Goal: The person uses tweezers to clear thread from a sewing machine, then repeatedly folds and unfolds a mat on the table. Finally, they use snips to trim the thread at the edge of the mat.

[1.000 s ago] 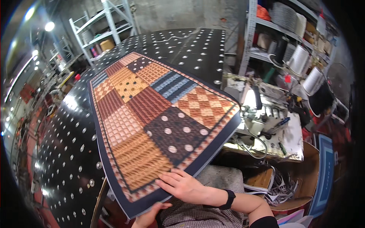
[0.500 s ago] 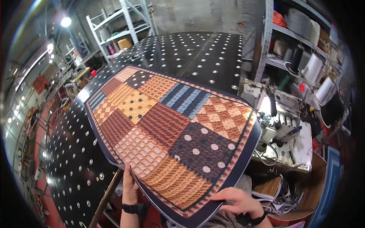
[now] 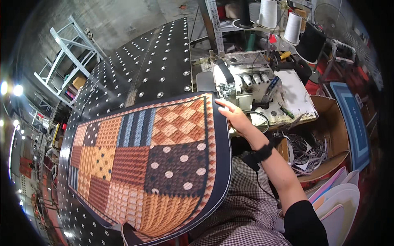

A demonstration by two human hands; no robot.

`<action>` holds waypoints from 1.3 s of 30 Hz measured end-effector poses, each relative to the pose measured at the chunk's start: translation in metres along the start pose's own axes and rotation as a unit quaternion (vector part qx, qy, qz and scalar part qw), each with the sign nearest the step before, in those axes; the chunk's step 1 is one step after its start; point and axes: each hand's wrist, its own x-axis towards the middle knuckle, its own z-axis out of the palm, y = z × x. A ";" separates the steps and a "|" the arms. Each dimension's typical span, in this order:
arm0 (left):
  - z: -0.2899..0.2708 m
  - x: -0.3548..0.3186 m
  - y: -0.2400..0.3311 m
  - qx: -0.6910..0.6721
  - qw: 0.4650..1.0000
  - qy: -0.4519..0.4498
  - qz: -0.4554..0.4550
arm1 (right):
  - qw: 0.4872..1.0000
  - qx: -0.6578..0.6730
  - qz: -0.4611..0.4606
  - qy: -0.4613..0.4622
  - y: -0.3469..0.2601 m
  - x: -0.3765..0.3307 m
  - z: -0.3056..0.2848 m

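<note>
Right hand (image 3: 236,119) grips patchwork mat (image 3: 176,131) by sewing machine (image 3: 245,101) — positioning, likely; next needs steady edge. Left hand unseen — can't tell.

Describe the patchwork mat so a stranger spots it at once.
Find the big black table dotted with silvery studs. At its near side is a dark-edged patchwork mat, its upper right corner touched by the right hand. Brown, orange and blue squares, some dotted or striped, set it apart from the blue mat at far right.

mat (image 3: 131,160) turned, near corner curled; right hand (image 3: 234,117) shifted toward sewing machine (image 3: 246,92)
</note>
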 end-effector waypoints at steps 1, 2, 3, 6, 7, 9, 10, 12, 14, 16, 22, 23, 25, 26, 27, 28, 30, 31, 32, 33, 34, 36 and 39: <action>0.006 0.002 0.004 0.007 1.000 0.001 -0.001 | 1.000 0.011 0.005 0.016 0.001 0.011 0.000; 0.012 0.003 0.007 0.013 1.000 0.003 -0.003 | 0.999 -0.001 0.031 0.018 0.002 0.017 -0.002; 0.016 0.005 0.011 0.018 1.000 0.005 -0.004 | 0.998 -0.046 0.039 0.016 0.001 0.020 -0.001; 0.024 0.010 0.023 0.028 0.999 0.013 -0.007 | 0.998 -0.043 -0.021 0.035 0.020 0.029 -0.009; 0.024 0.012 0.027 0.030 0.999 0.017 -0.007 | 0.997 -0.059 -0.015 0.038 0.015 0.028 -0.009; 0.023 0.013 0.034 0.034 0.999 0.024 -0.008 | 0.996 -0.075 -0.008 0.042 0.014 0.028 -0.008; 0.022 0.013 0.037 0.035 0.999 0.028 -0.009 | 0.998 -0.047 -0.008 0.038 0.015 0.028 -0.006; 0.020 0.010 0.042 0.035 0.999 0.036 -0.011 | 0.998 -0.021 -0.023 0.048 0.021 0.026 -0.003; 0.023 0.008 0.039 0.031 0.999 0.039 -0.017 | 0.993 -0.060 -0.076 0.063 0.041 0.025 -0.011; 0.021 0.005 0.037 0.029 0.998 0.049 -0.021 | 0.987 -0.078 -0.110 0.087 0.054 0.014 -0.006; 0.023 -0.005 0.034 0.023 0.997 0.063 -0.042 | 0.937 -0.275 -0.164 0.142 0.069 -0.058 0.028; 0.022 -0.007 0.033 0.022 0.997 0.065 -0.047 | 0.941 -0.268 -0.147 0.142 0.068 -0.064 0.030; 0.015 -0.017 0.031 0.022 0.996 0.075 -0.053 | 0.947 -0.231 -0.165 0.151 0.071 -0.069 0.033; 0.010 -0.023 0.031 0.022 0.995 0.081 -0.056 | 0.947 -0.233 -0.162 0.151 0.072 -0.071 0.031; 0.004 -0.028 0.031 0.021 0.994 0.086 -0.057 | 0.943 -0.247 -0.169 0.145 0.072 -0.071 0.030; -0.003 -0.034 0.031 0.020 0.994 0.092 -0.057 | 0.939 -0.261 -0.175 0.140 0.072 -0.073 0.030; -0.018 -0.046 0.031 0.016 0.993 0.102 -0.055 | 0.942 -0.259 -0.167 0.133 0.064 -0.082 0.031; -0.025 -0.052 0.030 0.013 0.993 0.107 -0.054 | 0.945 -0.256 -0.159 0.128 0.062 -0.087 0.032; -0.032 -0.057 0.028 0.011 0.992 0.112 -0.054 | 0.927 -0.303 -0.175 0.135 0.067 -0.092 0.031; -0.038 -0.071 0.034 0.008 0.992 0.116 -0.051 | 0.927 -0.302 -0.177 0.133 0.066 -0.100 0.034; -0.050 -0.070 0.029 0.007 0.992 0.117 -0.049 | 0.933 -0.284 -0.179 0.129 0.064 -0.108 0.037; -0.082 -0.050 0.009 -0.085 0.994 0.037 -0.065 | 0.939 -0.266 -0.181 0.124 0.060 -0.125 0.042; -0.077 -0.037 0.008 -0.037 0.997 0.053 -0.042 | 0.948 -0.251 -0.151 0.126 0.057 -0.151 0.050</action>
